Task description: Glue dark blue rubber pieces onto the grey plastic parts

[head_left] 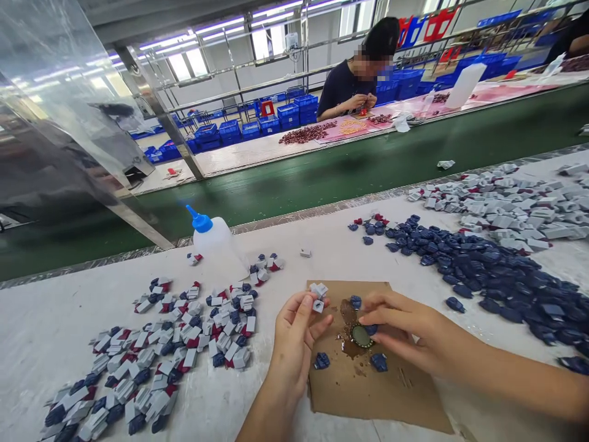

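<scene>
My left hand [298, 328] is closed in a pinch on a small grey plastic piece [318, 305] above a brown cardboard sheet [368, 387]. My right hand [405, 328] pinches a small blue plastic piece [370, 329] over a bottle cap [361, 335] with liquid in it, which sits on the stained cardboard. Loose blue pieces [380, 361] and grey pieces [318, 288] lie on the cardboard near my fingers.
Joined grey, blue and red parts [175, 344] are heaped at the left. A white squeeze bottle with a blue tip [218, 245] stands behind them. Blue pieces [483, 270] and grey pieces [510, 209] are piled at the right. A person [359, 80] works across the green belt [322, 178].
</scene>
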A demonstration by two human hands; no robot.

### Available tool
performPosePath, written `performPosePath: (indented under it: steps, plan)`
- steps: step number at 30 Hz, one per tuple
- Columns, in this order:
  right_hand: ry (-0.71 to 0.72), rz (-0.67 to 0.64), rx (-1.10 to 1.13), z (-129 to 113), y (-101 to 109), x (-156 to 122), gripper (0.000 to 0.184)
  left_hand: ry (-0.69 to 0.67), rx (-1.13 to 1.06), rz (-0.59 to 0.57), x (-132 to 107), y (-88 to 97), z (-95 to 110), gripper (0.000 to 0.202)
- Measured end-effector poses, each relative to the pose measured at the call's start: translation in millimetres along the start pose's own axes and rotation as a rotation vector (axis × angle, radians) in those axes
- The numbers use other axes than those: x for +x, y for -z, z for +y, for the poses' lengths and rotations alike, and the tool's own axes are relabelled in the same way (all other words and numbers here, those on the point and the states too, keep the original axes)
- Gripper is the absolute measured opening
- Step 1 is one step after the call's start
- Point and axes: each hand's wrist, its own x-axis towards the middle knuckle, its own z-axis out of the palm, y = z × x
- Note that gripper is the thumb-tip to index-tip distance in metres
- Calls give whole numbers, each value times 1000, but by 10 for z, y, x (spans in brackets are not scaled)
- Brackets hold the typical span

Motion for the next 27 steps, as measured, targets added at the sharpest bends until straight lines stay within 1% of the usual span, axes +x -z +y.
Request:
performPosePath:
  steps: [2, 4, 6, 8, 11, 16, 19, 21, 23, 27]
  plan:
    - [45, 43, 13, 5, -87, -10, 22, -40, -32, 40, 28, 19, -11, 22]
    - [72, 44, 14, 5, -115, -7, 23, -65, -41, 49, 44, 22, -4, 32]
    - [90, 52, -13, -2, -105, 3, 24, -52, -34, 52, 46, 14, 13, 43]
    - [89, 72, -41, -9, -89, 9, 28, -24, -23, 54, 38, 5, 30, 49]
    - [112, 87, -44, 10, -96, -7, 32, -14, -14, 44, 24, 2, 36, 49]
    - [179, 91, -111, 126, -203, -94, 28, -7, 1, 30, 14, 1, 32, 42]
    - [196, 58, -169, 173, -236, -108, 27, 3, 7, -2, 7, -11, 28, 39]
    - [193, 45, -157, 157, -194, -70, 27, 5, 16, -17, 3, -17, 15, 36]
    - [147, 79, -95, 97, -92, 10, 24, -5, 31, -24, 1, -18, -8, 34]
    - [-63, 212, 19, -115, 183, 223, 23, -27, 98, -61, 3, -9, -50, 32]
